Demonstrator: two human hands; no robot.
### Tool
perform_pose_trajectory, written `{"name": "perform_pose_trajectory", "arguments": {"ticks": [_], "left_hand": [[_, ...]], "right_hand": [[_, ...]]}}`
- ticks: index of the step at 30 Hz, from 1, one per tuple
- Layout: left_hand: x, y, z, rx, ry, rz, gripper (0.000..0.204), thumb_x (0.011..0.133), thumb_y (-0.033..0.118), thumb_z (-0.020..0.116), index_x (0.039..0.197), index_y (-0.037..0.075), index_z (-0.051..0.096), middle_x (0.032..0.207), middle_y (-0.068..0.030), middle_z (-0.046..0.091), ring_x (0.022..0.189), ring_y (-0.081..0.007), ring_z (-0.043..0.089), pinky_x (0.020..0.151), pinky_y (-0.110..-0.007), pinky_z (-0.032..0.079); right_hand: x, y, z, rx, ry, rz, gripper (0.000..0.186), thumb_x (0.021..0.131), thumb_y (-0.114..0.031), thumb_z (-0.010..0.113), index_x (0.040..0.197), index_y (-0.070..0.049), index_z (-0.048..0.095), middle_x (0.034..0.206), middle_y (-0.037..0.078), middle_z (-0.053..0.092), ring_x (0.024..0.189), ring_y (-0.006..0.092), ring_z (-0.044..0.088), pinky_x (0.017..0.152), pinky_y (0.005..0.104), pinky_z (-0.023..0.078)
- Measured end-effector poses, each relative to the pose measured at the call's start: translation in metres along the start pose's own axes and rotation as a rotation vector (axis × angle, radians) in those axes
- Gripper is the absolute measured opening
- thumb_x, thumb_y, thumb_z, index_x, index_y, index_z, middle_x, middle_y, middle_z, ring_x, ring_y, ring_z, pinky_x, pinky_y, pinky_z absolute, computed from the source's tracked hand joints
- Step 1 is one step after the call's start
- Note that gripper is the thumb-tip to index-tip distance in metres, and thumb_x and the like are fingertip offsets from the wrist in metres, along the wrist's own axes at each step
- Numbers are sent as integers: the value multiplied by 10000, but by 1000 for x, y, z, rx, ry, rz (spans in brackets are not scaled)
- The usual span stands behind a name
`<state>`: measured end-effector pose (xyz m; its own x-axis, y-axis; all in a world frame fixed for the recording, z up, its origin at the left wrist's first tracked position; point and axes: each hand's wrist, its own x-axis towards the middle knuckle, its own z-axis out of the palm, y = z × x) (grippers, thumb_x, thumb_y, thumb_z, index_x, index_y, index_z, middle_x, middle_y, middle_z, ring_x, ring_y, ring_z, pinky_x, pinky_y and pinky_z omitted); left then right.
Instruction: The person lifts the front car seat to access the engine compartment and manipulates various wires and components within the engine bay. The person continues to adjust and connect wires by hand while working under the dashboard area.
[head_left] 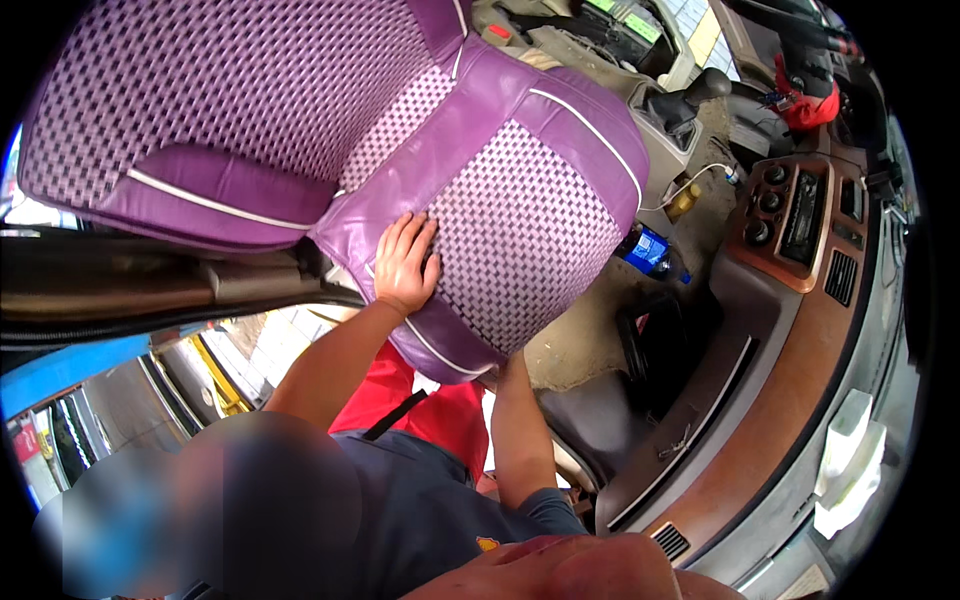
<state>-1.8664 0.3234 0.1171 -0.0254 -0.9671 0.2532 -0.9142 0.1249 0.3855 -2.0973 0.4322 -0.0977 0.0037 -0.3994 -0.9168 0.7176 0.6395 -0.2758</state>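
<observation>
Left hand (pixel 404 268), fingers slightly spread, rests on purple checkered padded seat (pixel 530 220); right forearm (pixel 524 440) meets its edge, fingers hidden, state indeterminable.

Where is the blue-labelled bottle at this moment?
In the head view, right of centre, the bottle lies between the purple seat and the brown dashboard.

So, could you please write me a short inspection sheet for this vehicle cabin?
Surface: floor, beige, with dark stains.
Job's things: purple seat, checkered panels, white piping.
Clutter: blue-labelled bottle beside the seat; red cloth-like item at the far side; white item on the dashboard.
Hands: left hand spread on the seat cushion; right hand at the cushion's edge, mostly hidden, grip unclear.
Cables: thin white cable, curving loosely near the gear lever; connections unclear.
Surroundings: brown-trimmed dashboard with radio panel and vents.
</observation>
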Motion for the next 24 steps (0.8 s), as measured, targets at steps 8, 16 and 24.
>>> {"name": "perform_pose_trajectory", "arguments": {"ticks": [8,16,24], "left_hand": [[3,0,6,19,-34,12,543,789,153,578,1318,32,580,1403,-162,518,1353,-378,429,1135,-510,302],[5,1,11,42,-49,9,552,787,163,585,1326,48,569,1409,-142,517,1360,-363,418,1134,-506,301],[0,-1,18,61,-47,55,552,830,205,556,1359,50,559,1426,-150,503,1365,-376,408,1144,-512,279]], "right_hand": [[28,31,-28,-14,63,-86,454,983,-263,503,1367,-23,533,1209,133,655,1040,266,645,895,380,520],[1,13,-31,-96,40,-413,394,988,-132,464,1355,-6,526,1229,101,650,1083,230,620,937,341,497],[-52,-28,7,388,-114,-348,430,993,-177,419,1361,15,533,1328,107,593,1217,225,540,1056,344,396]]}}
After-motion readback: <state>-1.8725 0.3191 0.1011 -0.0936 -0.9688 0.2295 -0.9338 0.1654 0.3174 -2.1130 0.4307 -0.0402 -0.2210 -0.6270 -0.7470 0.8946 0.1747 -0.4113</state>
